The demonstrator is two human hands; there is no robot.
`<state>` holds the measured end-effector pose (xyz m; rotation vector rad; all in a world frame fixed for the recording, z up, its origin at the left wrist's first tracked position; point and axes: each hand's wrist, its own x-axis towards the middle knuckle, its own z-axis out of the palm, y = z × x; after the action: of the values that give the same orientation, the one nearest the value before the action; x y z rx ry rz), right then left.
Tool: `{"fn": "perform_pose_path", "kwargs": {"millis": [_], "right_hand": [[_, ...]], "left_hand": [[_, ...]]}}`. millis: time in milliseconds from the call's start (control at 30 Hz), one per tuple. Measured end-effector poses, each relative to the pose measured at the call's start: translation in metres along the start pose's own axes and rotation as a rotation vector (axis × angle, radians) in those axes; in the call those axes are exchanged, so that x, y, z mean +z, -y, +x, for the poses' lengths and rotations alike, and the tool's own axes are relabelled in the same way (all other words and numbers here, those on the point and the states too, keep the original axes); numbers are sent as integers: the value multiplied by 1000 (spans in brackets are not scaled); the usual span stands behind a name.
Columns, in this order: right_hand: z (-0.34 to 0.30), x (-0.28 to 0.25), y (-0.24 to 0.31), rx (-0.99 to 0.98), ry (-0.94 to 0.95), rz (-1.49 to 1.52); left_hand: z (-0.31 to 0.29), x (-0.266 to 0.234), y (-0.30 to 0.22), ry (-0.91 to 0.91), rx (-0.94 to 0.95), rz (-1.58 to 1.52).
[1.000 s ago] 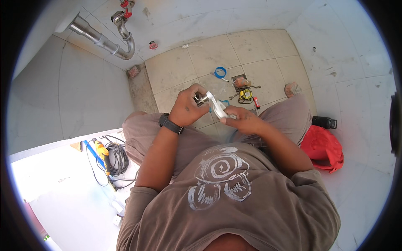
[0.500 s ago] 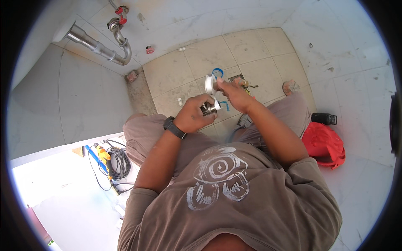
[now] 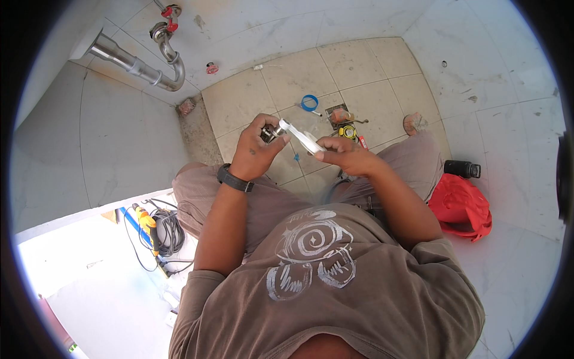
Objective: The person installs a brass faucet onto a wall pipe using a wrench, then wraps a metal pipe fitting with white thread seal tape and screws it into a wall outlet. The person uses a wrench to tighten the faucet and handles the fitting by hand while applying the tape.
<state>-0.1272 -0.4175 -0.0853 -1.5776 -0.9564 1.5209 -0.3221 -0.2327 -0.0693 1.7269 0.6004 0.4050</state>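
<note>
My left hand (image 3: 252, 148) is closed around a shiny metal pipe fitting (image 3: 272, 133), its fingers covering much of it. White thread seal tape is wrapped on the fitting's end, and a strip of tape (image 3: 296, 134) stretches from there to the spool. In my right hand (image 3: 347, 155) the white tape spool (image 3: 313, 146) is pinched between thumb and fingers, seen nearly edge-on. Both hands are above the tiled floor between my knees. Below them lies a small blue scrap (image 3: 296, 157).
A blue ring (image 3: 309, 103), a yellow tape measure (image 3: 347, 132) and a brick piece (image 3: 341, 116) lie ahead on the floor. A metal drain pipe (image 3: 137, 67) hangs at upper left. Right are a black bottle (image 3: 462, 169) and red bag (image 3: 460, 206); left, a yellow power tool (image 3: 146, 224).
My left hand has moved left and up with the fitting. My right hand has brought the spool down and toward me, past the fitting, drawing the tape strip out between them.
</note>
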Motion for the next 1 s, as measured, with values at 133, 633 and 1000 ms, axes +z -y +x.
{"fn": "perform_pose_path", "kwargs": {"millis": [133, 633, 1000], "right_hand": [[-4, 1, 8, -111, 22, 92], [32, -3, 52, -245, -159, 139], [4, 13, -4, 26, -205, -318]], "left_hand": [[0, 1, 2, -19, -11, 43], [-9, 29, -1, 301, 14, 69], [-3, 14, 6, 51, 47, -152]]}}
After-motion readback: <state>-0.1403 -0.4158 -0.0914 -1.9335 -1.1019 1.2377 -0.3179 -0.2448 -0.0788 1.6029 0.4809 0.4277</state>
